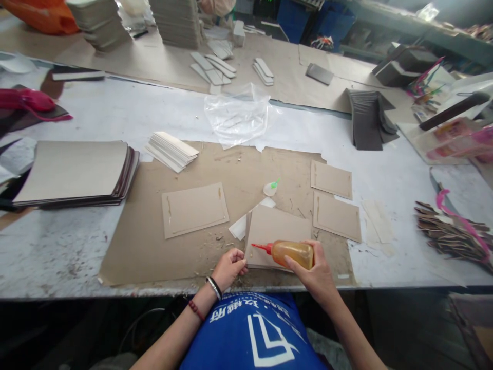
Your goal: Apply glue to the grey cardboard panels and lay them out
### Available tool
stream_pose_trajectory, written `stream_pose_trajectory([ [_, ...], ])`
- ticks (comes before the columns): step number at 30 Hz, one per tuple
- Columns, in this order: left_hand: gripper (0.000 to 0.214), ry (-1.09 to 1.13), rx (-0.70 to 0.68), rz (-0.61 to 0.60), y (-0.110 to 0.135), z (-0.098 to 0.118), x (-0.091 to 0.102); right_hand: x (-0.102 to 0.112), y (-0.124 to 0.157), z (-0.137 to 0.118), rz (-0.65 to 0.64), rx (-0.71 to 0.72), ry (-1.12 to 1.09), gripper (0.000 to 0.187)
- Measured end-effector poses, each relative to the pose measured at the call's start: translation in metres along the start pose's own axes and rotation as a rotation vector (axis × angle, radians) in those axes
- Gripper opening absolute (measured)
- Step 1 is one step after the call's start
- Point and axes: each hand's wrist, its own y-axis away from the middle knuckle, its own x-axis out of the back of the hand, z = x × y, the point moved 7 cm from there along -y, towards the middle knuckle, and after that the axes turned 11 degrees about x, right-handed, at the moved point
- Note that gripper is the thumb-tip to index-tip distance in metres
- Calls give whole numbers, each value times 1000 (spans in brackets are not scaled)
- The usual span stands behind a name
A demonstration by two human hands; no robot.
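Observation:
My right hand (314, 272) is wrapped round a glue bottle (293, 254) of amber liquid with a red nozzle. The bottle lies tilted sideways, its tip just over the left edge of a stack of beige boards (283, 226). At that stack's lower left corner, my left hand (231, 267) has its fingers curled, thumb and fingertips pinched at the edge. Glue lines run along the edges of a board (195, 210) to the left. Two smaller-looking boards, one upper (331, 179) and one lower (337, 216), carry similar lines on the right.
A brown cardboard sheet (142, 246) covers the worktop's middle. Behind the boards sits a small white bottle with a green tip (270, 188). White strips (171, 151), a grey sheet stack (73, 172), clear plastic (239, 115) and dark pieces (367, 121) lie around. Part of another person (217, 6) shows at the back.

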Motion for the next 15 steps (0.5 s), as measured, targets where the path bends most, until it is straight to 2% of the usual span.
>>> stream_pose_trajectory([
  [15,14,-6,13,10,2,3,-1,-3,-46,3,172,60,-22,52],
])
